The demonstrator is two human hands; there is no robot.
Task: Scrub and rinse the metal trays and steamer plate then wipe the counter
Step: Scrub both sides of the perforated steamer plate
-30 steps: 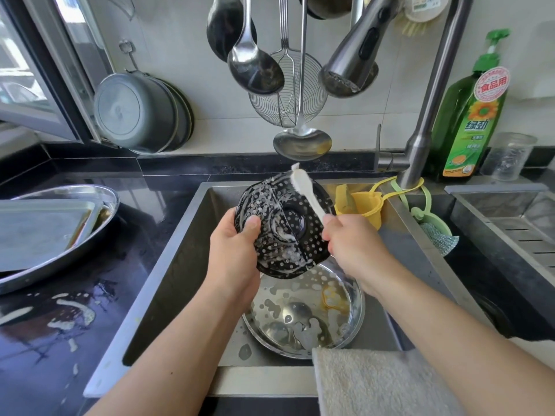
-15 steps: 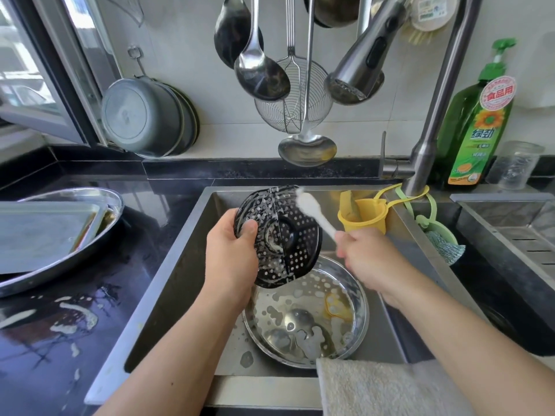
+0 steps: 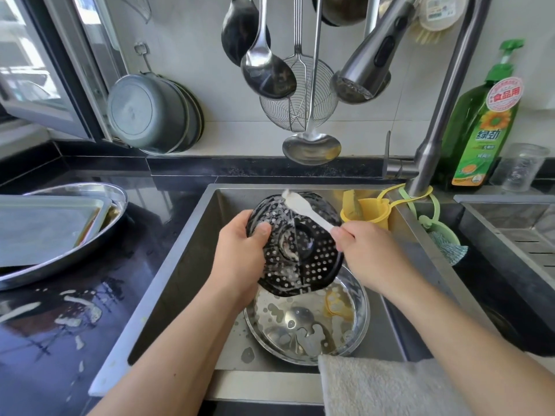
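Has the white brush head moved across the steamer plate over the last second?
Yes. The brush head slid from mid-rim toward the steamer plate far edge, nearer the sink back wall.

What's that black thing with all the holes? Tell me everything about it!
That is the steamer plate: a round, dark disc, glossy like coated metal, dotted with rows of small holes around a raised ring in the middle. It is wet and streaked with white suds. The left hand holds its left edge, tilting it above the sink over a soapy metal tray, while the right hand presses a white brush against it.
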